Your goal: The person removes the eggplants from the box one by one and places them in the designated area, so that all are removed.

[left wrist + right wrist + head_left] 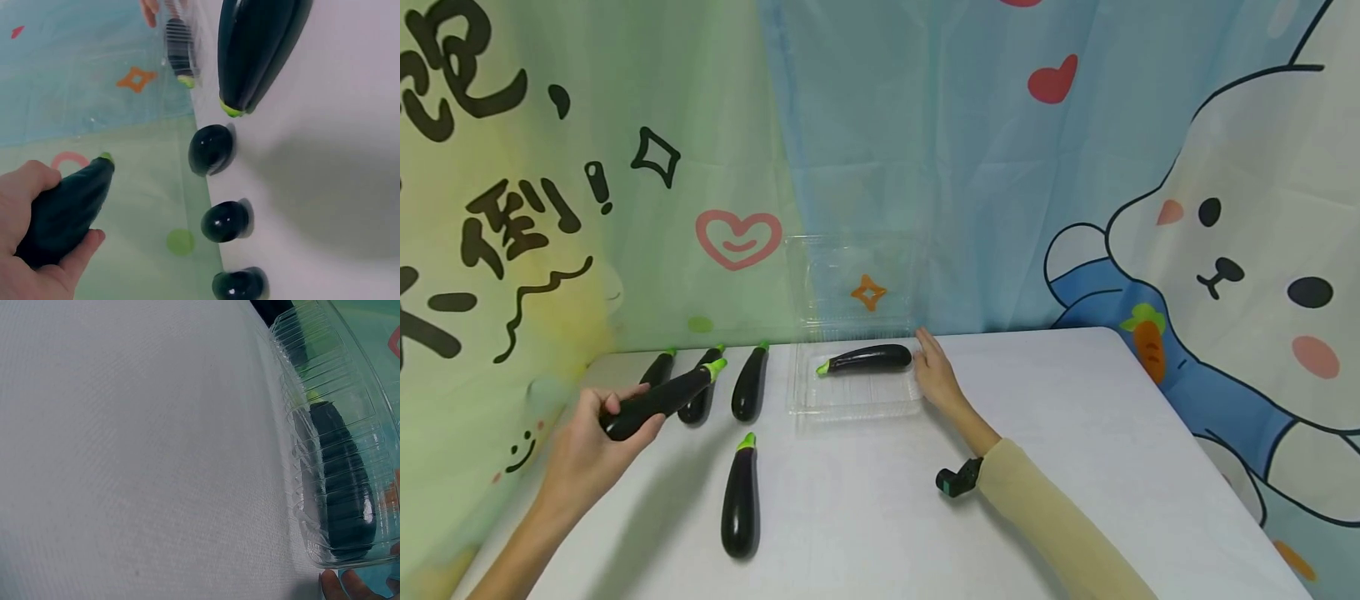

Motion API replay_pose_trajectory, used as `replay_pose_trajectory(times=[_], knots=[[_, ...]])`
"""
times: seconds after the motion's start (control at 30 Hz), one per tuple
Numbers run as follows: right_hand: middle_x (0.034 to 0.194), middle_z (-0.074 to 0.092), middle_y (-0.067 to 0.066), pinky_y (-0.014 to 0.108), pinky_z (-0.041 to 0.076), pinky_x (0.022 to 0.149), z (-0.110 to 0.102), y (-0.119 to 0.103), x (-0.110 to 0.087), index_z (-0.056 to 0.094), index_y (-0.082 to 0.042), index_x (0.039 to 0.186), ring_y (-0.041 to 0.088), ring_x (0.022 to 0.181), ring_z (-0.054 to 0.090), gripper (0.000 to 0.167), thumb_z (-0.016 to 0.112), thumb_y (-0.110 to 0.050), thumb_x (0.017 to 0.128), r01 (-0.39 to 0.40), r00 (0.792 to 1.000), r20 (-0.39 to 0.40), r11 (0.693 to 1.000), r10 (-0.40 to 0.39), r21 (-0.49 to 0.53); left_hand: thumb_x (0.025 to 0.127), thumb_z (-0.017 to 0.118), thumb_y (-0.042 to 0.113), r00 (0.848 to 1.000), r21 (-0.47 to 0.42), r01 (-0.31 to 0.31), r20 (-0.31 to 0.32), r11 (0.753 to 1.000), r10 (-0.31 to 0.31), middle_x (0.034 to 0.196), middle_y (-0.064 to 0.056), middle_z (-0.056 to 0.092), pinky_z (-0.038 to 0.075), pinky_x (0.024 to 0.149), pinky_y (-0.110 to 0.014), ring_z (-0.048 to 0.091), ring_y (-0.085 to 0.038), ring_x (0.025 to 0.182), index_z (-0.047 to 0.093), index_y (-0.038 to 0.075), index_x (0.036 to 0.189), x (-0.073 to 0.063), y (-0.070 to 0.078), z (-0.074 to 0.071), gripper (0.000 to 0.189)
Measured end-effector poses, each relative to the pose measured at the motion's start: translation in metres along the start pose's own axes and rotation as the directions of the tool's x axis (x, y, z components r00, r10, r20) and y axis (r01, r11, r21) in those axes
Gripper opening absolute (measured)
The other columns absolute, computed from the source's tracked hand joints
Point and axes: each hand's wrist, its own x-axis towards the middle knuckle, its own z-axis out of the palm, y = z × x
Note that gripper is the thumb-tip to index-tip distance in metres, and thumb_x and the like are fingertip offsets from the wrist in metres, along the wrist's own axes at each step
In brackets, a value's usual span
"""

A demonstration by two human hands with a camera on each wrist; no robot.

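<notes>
My left hand (597, 429) grips a dark eggplant (658, 404) with a green stem, raised above the table's left side; the left wrist view shows this eggplant (69, 212) between thumb and fingers. At the right side of a clear plastic clamshell box (857, 404), my right hand (936, 371) touches the wall with its fingers extended. The box's lid (857, 250) stands raised at the back. One eggplant (868, 358) lies sideways inside the box, and the right wrist view shows it (344, 481) through the ribbed wall.
Behind the left hand, several eggplants lie on the white table, among them one (749, 383) left of the box. Another eggplant (741, 500) lies nearer the front. A printed curtain (985, 208) hangs behind the table. A black device (958, 479) is on the right wrist.
</notes>
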Motion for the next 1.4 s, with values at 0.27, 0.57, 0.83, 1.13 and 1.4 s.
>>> replay_pose_trajectory(times=[0.27,0.57,0.83,1.13,1.4], knots=[[0.158,0.023,0.023,0.050,0.015,0.121,0.000,0.000,0.000,0.028,0.006,0.149,0.038,0.149,0.019,0.049,0.033,-0.007,0.102,0.003,1.000,0.000,1.000,-0.003,0.003,0.082,0.077,0.018,0.998,0.024,-0.016,0.069,1.000,0.014,0.123,-0.006,0.066,0.039,0.065,-0.011,0.039,0.026,0.095,0.062,0.017,0.131,-0.002,-0.002,-0.001,0.050],[0.158,0.023,0.024,0.050,0.016,0.121,-0.001,-0.001,-0.001,0.029,0.007,0.148,0.040,0.148,0.020,0.049,0.034,-0.006,0.102,0.014,1.000,-0.004,1.000,-0.014,0.008,0.092,0.066,0.035,0.936,-0.006,0.274,0.232,0.962,-0.266,0.122,-0.022,0.063,0.043,0.064,-0.021,0.050,0.016,0.081,0.050,0.011,0.124,-0.001,0.002,-0.007,0.043],[0.158,0.023,0.023,0.050,0.016,0.121,-0.001,-0.002,-0.002,0.028,0.007,0.149,0.039,0.148,0.020,0.049,0.034,-0.006,0.102,0.005,1.000,0.000,1.000,-0.005,0.004,0.089,0.071,0.027,0.975,-0.012,0.149,0.169,0.989,-0.145,0.111,0.009,0.063,0.043,0.064,-0.016,0.048,0.021,0.087,0.051,0.015,0.133,-0.005,-0.002,-0.002,0.049],[0.158,0.024,0.023,0.050,0.016,0.121,0.000,-0.002,-0.003,0.028,0.006,0.149,0.039,0.148,0.020,0.049,0.034,-0.006,0.102,0.003,1.000,-0.005,1.000,-0.003,-0.001,0.085,0.074,0.027,0.956,0.097,0.162,0.231,0.982,-0.180,0.123,-0.019,0.066,0.043,0.063,-0.019,0.062,-0.018,0.101,0.066,0.018,0.126,-0.011,-0.006,0.003,0.042],[0.158,0.023,0.023,0.050,0.016,0.121,0.000,-0.001,-0.002,0.028,0.007,0.149,0.039,0.148,0.020,0.049,0.034,-0.006,0.102,0.013,1.000,-0.002,1.000,-0.013,-0.007,0.089,0.070,0.029,0.952,0.056,0.134,0.271,0.989,-0.144,0.111,-0.011,0.073,0.045,0.067,-0.015,0.049,0.024,0.086,0.060,0.017,0.130,-0.014,-0.010,0.006,0.043]])
